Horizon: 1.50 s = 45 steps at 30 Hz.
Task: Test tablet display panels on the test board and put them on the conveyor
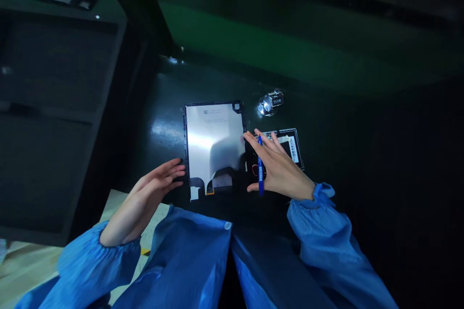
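A flat silver panel with a black frame (213, 142) lies on the dark work table (337, 154). My left hand (152, 190) reaches toward its left edge, fingers stretched out and holding nothing. My right hand (275, 166) touches the panel's right edge with its fingertips while a blue pen (260, 169) is tucked between its fingers. Under that hand lies a black part with a white label (292, 147).
A small shiny metal tally counter (270, 103) stands behind the panel. A dark shelf unit (54, 106) is at the left. A green surface (271, 48) runs along the back. Blue smock sleeves fill the bottom of the view.
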### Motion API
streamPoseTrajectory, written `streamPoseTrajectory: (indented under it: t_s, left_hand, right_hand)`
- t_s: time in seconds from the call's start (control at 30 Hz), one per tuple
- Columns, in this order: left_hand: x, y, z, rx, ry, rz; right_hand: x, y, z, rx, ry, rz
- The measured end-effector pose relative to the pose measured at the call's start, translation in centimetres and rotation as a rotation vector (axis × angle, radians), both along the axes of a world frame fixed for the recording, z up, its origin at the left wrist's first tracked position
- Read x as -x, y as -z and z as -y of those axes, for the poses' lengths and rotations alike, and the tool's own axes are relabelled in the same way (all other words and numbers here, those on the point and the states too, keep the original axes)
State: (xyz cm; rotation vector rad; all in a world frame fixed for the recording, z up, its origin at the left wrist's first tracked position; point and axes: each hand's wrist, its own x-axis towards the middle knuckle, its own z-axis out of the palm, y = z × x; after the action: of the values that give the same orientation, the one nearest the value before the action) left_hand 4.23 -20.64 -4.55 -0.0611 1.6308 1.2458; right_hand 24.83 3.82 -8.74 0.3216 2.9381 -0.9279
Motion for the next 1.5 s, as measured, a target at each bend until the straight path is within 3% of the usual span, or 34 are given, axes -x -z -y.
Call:
streamPoseTrajectory:
  t_s: [0.13,0.3,0.4,0.47,0.53,0.6,0.73,0.8,0.9,1.0,1.07,1.17,1.27,1.33,1.43,1.5]
  left_hand:
    - [0.1,-0.4,-1.8,-0.087,0.027,0.023]
    - [-1.9,-2.4,-5.7,-0.432,0.101,-0.175]
    - [-3.8,-3.0,-7.7,-0.593,0.291,-0.188]
    - [-4.5,-2.6,-8.2,-0.662,0.487,-0.139]
    - [-4.5,-1.4,-8.1,-0.670,0.600,-0.116]
    - [-3.9,0.2,-7.6,-0.610,0.516,-0.147]
    - [-3.0,3.6,-6.9,-0.529,0.024,-0.197]
    - [-3.0,4.3,-6.7,-0.501,-0.112,-0.148]
    - [-3.2,3.9,-6.5,-0.339,-0.207,-0.060]
    - [-2.9,3.1,-6.1,-0.236,-0.232,0.036]
    - [-2.3,3.0,-5.8,-0.239,-0.192,0.076]
    - [-1.3,3.9,-5.2,-0.237,-0.182,-0.052]
    - [-0.8,5.0,-4.9,-0.175,-0.334,-0.321]
    - [-0.8,5.4,-4.9,-0.139,-0.388,-0.352]
    - [-0.7,5.7,-4.8,-0.138,-0.335,-0.247]
    - [-0.5,6.1,-4.5,-0.122,-0.369,-0.289]
  right_hand:
    - [-0.3,-0.5,-0.3,0.069,0.015,-0.013]
    - [0.0,-4.8,0.9,0.454,0.234,-0.272]
    - [0.6,-7.5,1.9,0.542,0.425,-0.391]
    - [0.7,-8.5,1.9,0.484,0.534,-0.401]
    - [0.5,-8.8,1.4,0.397,0.620,-0.387]
    - [0.3,-8.5,0.7,0.354,0.718,-0.397]
    - [1.1,-6.9,0.7,0.507,0.852,-0.503]
    - [2.1,-5.9,1.8,0.620,0.823,-0.518]
    - [3.6,-4.8,3.4,0.673,0.727,-0.515]
    - [3.4,-3.7,3.5,0.617,0.625,-0.480]
    - [2.2,-2.7,2.3,0.488,0.644,-0.489]
    - [-0.6,-0.7,-0.2,0.046,0.765,-0.567]
    - [-2.8,1.3,-2.1,-0.248,0.705,-0.533]
    - [-3.4,2.1,-2.6,-0.278,0.636,-0.481]
    - [-3.4,2.4,-2.6,-0.299,0.598,-0.434]
    - [-3.2,2.3,-2.6,-0.306,0.569,-0.427]
